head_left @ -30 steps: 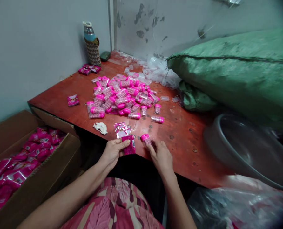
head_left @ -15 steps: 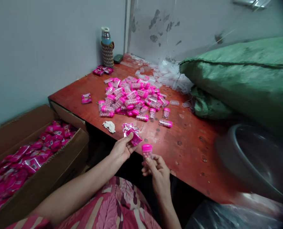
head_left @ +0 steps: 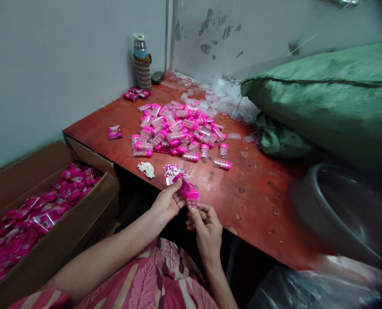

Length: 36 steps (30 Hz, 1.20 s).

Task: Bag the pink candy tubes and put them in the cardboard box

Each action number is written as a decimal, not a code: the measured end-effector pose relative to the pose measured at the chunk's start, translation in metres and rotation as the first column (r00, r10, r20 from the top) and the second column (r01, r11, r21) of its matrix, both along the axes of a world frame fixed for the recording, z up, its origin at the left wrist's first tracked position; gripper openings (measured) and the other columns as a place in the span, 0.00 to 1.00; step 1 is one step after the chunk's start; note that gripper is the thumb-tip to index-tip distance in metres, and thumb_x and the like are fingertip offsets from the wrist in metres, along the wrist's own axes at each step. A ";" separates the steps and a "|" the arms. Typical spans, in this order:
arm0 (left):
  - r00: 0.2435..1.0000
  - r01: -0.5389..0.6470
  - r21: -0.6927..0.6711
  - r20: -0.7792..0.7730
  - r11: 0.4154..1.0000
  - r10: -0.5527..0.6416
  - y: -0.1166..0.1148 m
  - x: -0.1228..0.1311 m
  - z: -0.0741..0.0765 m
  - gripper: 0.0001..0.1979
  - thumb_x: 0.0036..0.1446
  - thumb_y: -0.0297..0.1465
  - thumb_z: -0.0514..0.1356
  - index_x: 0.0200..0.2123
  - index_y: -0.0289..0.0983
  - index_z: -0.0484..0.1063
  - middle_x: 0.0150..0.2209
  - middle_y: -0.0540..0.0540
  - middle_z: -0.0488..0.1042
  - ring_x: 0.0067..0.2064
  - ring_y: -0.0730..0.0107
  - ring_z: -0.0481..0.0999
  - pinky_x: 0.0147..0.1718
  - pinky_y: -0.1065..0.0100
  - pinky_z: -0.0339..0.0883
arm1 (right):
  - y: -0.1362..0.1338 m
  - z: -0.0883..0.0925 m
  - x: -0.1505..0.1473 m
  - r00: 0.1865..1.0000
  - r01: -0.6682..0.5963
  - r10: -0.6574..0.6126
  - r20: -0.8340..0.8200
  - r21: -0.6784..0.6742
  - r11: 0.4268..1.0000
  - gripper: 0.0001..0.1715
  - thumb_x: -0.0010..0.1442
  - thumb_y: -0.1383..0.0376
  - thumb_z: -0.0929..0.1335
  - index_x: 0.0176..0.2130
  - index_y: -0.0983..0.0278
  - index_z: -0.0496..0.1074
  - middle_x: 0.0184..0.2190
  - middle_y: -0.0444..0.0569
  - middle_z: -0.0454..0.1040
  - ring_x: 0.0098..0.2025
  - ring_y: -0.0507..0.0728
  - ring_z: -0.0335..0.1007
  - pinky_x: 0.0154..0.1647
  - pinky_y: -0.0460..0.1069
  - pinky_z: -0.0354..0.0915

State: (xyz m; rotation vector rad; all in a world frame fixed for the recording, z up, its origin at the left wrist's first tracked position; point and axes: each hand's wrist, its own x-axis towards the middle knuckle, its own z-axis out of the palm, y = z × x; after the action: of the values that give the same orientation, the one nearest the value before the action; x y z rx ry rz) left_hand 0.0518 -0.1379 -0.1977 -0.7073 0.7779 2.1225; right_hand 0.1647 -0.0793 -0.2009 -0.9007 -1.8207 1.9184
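Note:
My left hand pinches a shiny pink printed sachet between thumb and fingers. Another pink and white sachet lies at the table edge just beyond it. In my right hand is a small clear candy bottle with a pink cap, full of pale pink balls. Its capped end meets the near end of the sachet; whether it is inside cannot be seen. Farther back sits a heap of similar candy bottles, and a crumpled white scrap lies near the front edge.
A cardboard box of filled pink packets stands at the left. On the red table are a flask in a knitted cover, clear plastic pieces and a grey basin. Large green sacks bulge at the right.
My right hand has moved left with the candy bottle, bringing its cap up against the sachet in my left hand. My left hand stays nearly in place. The view has shifted slightly.

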 end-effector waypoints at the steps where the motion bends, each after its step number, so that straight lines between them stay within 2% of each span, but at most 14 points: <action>1: 1.000 0.006 -0.006 -0.004 1.000 -0.006 0.000 0.001 0.000 0.03 0.49 0.24 0.60 0.28 0.31 0.68 0.24 0.43 0.75 0.25 0.68 0.76 0.28 0.68 0.72 | 0.000 0.000 0.000 1.000 0.000 -0.001 0.006 0.019 1.000 0.15 0.53 0.58 0.66 0.37 0.65 0.64 0.26 0.45 0.71 0.21 0.49 0.66 0.19 0.43 0.65; 9: 0.970 0.098 -0.016 -0.223 0.995 -0.099 -0.001 0.003 -0.001 0.05 0.49 0.26 0.60 0.30 0.30 0.70 0.26 0.42 0.75 0.26 0.68 0.75 0.29 0.66 0.72 | 0.002 -0.005 0.001 0.999 -0.030 0.024 0.046 0.152 0.988 0.14 0.53 0.58 0.66 0.37 0.64 0.65 0.22 0.43 0.69 0.20 0.50 0.65 0.19 0.44 0.64; 15: 0.903 0.234 -0.040 -0.363 0.971 -0.232 -0.005 0.002 0.002 0.07 0.46 0.26 0.62 0.30 0.27 0.73 0.26 0.41 0.76 0.25 0.71 0.74 0.27 0.70 0.70 | 0.002 -0.008 -0.002 0.998 -0.054 0.053 0.017 0.098 0.994 0.14 0.53 0.58 0.66 0.38 0.64 0.65 0.23 0.43 0.70 0.20 0.50 0.66 0.19 0.44 0.65; 19: 0.865 0.310 -0.089 -0.386 0.947 -0.319 -0.007 0.002 -0.001 0.09 0.42 0.27 0.65 0.29 0.28 0.74 0.24 0.43 0.75 0.24 0.72 0.73 0.26 0.71 0.69 | 0.001 -0.011 -0.002 0.998 -0.048 0.051 -0.025 0.088 0.995 0.14 0.53 0.58 0.66 0.37 0.64 0.65 0.23 0.42 0.70 0.20 0.49 0.66 0.19 0.44 0.65; 21: 0.849 0.331 -0.106 -0.401 0.938 -0.345 -0.007 0.001 -0.001 0.10 0.41 0.28 0.66 0.29 0.29 0.74 0.24 0.43 0.75 0.24 0.71 0.73 0.27 0.70 0.69 | 0.001 -0.013 -0.001 0.999 -0.031 0.036 -0.039 0.130 0.991 0.14 0.53 0.58 0.66 0.38 0.64 0.65 0.24 0.43 0.71 0.20 0.50 0.67 0.20 0.44 0.66; 25: 0.785 0.409 -0.144 -0.448 0.901 -0.428 -0.010 -0.004 0.001 0.10 0.40 0.28 0.66 0.28 0.28 0.75 0.25 0.41 0.76 0.26 0.68 0.75 0.30 0.68 0.69 | 0.002 -0.016 0.001 1.000 -0.005 0.011 -0.020 0.309 0.951 0.14 0.52 0.59 0.67 0.39 0.63 0.66 0.25 0.45 0.71 0.22 0.51 0.67 0.22 0.45 0.66; 27: 0.747 0.446 -0.178 -0.466 0.877 -0.474 -0.012 -0.007 0.003 0.09 0.40 0.28 0.66 0.27 0.28 0.75 0.25 0.40 0.76 0.26 0.67 0.75 0.30 0.68 0.68 | 0.002 -0.016 0.001 0.998 -0.042 0.050 -0.026 0.251 0.967 0.13 0.53 0.59 0.67 0.38 0.63 0.65 0.22 0.43 0.69 0.20 0.50 0.65 0.21 0.44 0.64; 29: 0.707 0.467 -0.215 -0.492 0.858 -0.508 -0.013 -0.009 0.004 0.09 0.40 0.28 0.65 0.26 0.28 0.75 0.24 0.40 0.76 0.25 0.69 0.74 0.28 0.70 0.67 | 0.002 -0.015 0.000 0.992 -0.102 0.107 -0.062 0.074 0.992 0.12 0.54 0.58 0.65 0.37 0.63 0.64 0.20 0.41 0.68 0.17 0.49 0.63 0.17 0.44 0.62; 31: 0.660 0.476 -0.252 -0.532 0.843 -0.531 -0.014 -0.009 0.005 0.08 0.41 0.29 0.65 0.26 0.28 0.75 0.23 0.41 0.75 0.23 0.71 0.73 0.26 0.72 0.66 | 0.001 -0.015 -0.001 0.985 -0.146 0.139 -0.097 -0.070 0.987 0.12 0.55 0.58 0.65 0.36 0.64 0.62 0.21 0.42 0.69 0.16 0.48 0.62 0.15 0.43 0.60; 33: 0.623 0.460 -0.289 -0.569 0.840 -0.537 -0.013 -0.006 0.006 0.08 0.41 0.28 0.65 0.26 0.28 0.75 0.22 0.42 0.75 0.22 0.72 0.72 0.25 0.72 0.65 | 0.000 -0.016 -0.001 0.990 -0.110 0.104 -0.094 -0.057 0.992 0.12 0.55 0.58 0.65 0.35 0.64 0.62 0.21 0.42 0.69 0.17 0.48 0.62 0.16 0.43 0.60; 36: 0.630 0.437 -0.285 -0.580 0.853 -0.516 -0.011 -0.001 0.006 0.08 0.41 0.28 0.65 0.26 0.29 0.75 0.23 0.42 0.75 0.24 0.70 0.72 0.26 0.72 0.65 | -0.001 -0.017 0.000 0.997 0.001 0.007 -0.072 0.109 0.994 0.12 0.52 0.59 0.67 0.35 0.63 0.64 0.21 0.41 0.67 0.19 0.48 0.63 0.19 0.43 0.62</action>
State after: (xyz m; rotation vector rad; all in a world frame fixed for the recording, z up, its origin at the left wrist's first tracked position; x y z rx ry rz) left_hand 0.0506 -0.1490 -0.1920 0.2256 1.3011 1.7985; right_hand 0.1650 -0.0805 -0.2180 -0.7839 -1.8653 1.8093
